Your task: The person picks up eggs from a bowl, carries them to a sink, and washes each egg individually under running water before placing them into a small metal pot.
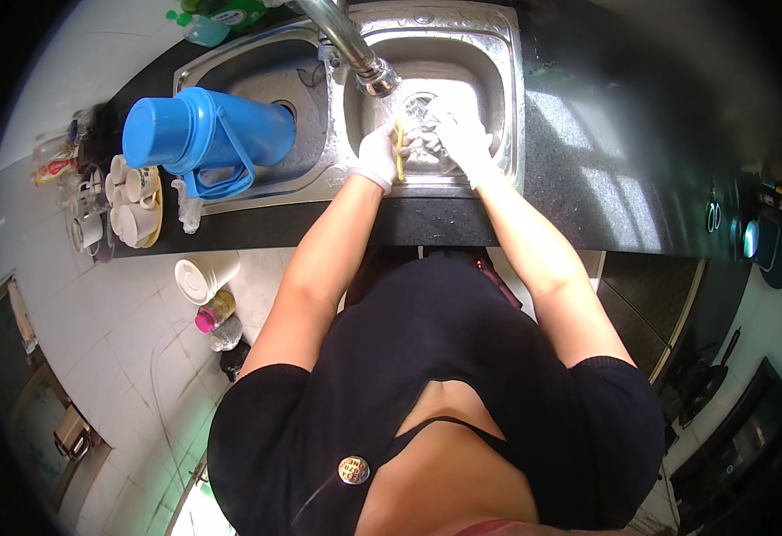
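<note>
My left hand (377,154), in a white glove, is over the right basin of a steel double sink (491,134), under the faucet (377,77). It grips a thin yellow item (400,151), which stands roughly lengthwise beside the fingers; its kind is unclear. My right hand (464,141), gloved too, is just to the right, brightly lit and washed out. Its fingers are bent near shiny, clear or metallic matter above the drain; whether they hold it cannot be told. Water appears to run from the faucet between the hands.
A blue thermos jug (230,134) lies across the left basin. Cups on a tray (137,201) and a crumpled plastic bag (188,206) are on the counter at left. Bottles (206,28) stand behind the sink. Scissors (714,214) lie at the far right of the dark counter (585,167).
</note>
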`<state>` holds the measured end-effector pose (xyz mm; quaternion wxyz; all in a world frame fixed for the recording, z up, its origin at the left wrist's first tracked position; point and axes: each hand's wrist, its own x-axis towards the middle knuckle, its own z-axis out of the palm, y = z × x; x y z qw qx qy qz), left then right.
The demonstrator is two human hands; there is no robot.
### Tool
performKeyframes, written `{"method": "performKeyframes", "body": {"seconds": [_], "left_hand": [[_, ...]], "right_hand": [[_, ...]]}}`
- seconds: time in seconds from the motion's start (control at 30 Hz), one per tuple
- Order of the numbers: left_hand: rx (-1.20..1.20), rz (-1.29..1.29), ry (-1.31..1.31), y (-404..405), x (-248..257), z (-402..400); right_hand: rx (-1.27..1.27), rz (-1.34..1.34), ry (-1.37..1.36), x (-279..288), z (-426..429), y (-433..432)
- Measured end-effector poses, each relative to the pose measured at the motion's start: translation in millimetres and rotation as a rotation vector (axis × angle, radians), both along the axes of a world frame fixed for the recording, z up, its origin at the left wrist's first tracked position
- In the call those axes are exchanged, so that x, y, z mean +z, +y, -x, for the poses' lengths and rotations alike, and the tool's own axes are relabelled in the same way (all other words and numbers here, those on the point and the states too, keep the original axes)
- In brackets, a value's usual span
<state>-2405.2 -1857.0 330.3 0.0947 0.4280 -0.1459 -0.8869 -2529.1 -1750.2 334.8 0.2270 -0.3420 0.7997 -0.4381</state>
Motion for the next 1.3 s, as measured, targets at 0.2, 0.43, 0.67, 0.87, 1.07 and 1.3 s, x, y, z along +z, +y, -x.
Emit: {"method": "performKeyframes", "body": {"seconds": [0.2, 0.43, 0.67, 0.87, 1.07, 1.3], "left_hand": [[0.284, -0.090, 0.145, 23, -15, 28], [0.213, 0.019, 0.014, 19, 38, 32], [0.243, 0.105, -0.054, 29, -23, 28], [0.328, 0.100, 0.120, 6, -16, 16], [0.276, 0.044, 0.127, 8, -21, 13], [0.418, -0.053, 0.182, -1, -14, 7]], "right_hand": [[0.065, 0.174, 0.187, 31, -41, -12], [0.150, 0.022, -0.027, 39, -49, 16], [0.069, 0.087, 0.241, 21, -44, -8], [0.107, 0.111, 0.024, 22, -50, -10], [0.197, 0.106, 0.237, 51, -45, 23], [0.126, -0.162, -0.382, 56, -13, 29]]}}
